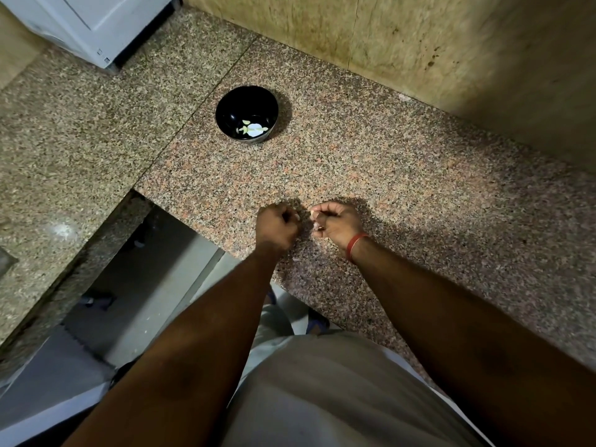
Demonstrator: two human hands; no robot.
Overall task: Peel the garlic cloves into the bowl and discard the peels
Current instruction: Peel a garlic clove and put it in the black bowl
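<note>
While my left hand point(279, 228) curls closed and my right hand point(335, 222) pinches a garlic clove point(317, 226), hands slightly apart, I'm mid-peel; next, the black bowl point(246, 115) ahead.

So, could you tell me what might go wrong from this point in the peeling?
The bowl sits well beyond both hands, so a peeled clove could drop on the counter on the way. The left hand and right hand work near the counter's front edge; peel scraps may fall to the floor.
</note>
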